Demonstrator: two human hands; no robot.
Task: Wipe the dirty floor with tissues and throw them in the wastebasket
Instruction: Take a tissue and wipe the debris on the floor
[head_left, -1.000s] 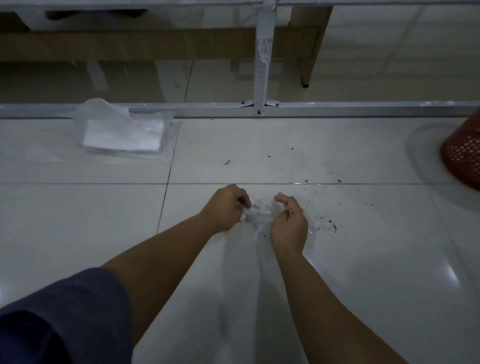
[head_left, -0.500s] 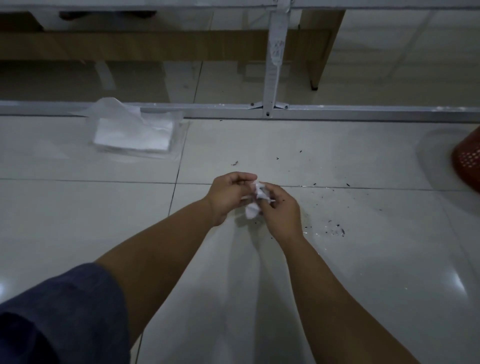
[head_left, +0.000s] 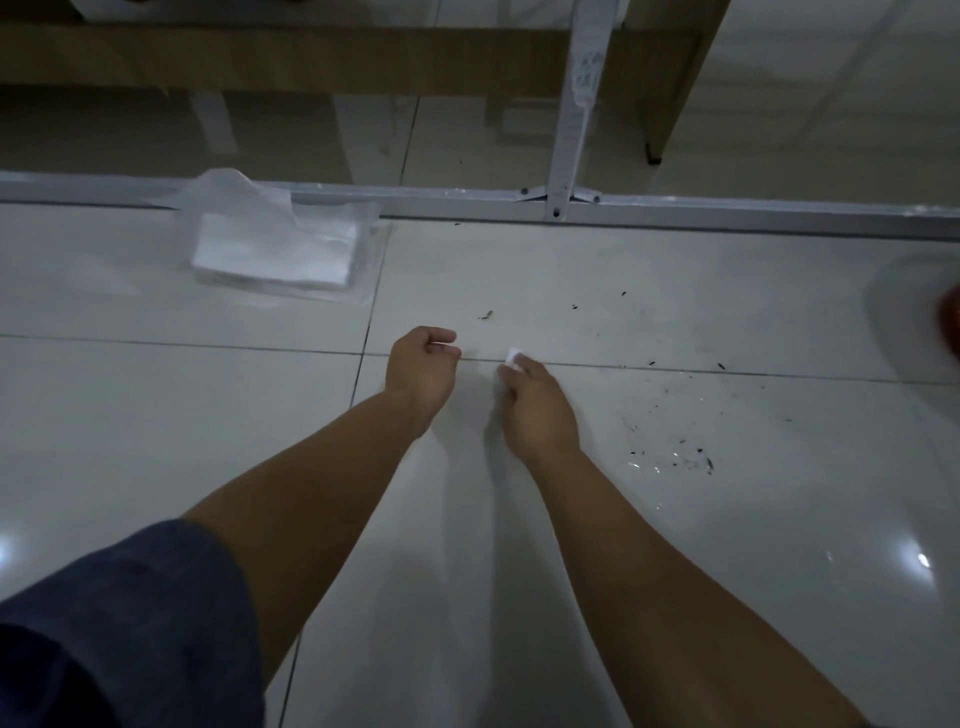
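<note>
My right fingers (head_left: 511, 375) curl round tissue (head_left: 514, 357), small white wad. Left fingers (head_left: 441, 345) curled, hold nothing. Dirt (head_left: 675, 457) on floor (head_left: 675, 312) lies right of wad, right hand (head_left: 537, 410) nearer. Basket (head_left: 951, 319) far right, at edge.

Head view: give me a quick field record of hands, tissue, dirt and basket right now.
right hand: right hand grips a small crumpled white tissue, which peeks out past its fingers
left hand: left hand curled, nothing seen in it
dirt: dark specks on the white tiled floor, right of the right hand
tissue supply: clear plastic pack of white tissues, far left by the metal rail
basket: red wastebasket, only an edge shows at far right
</note>
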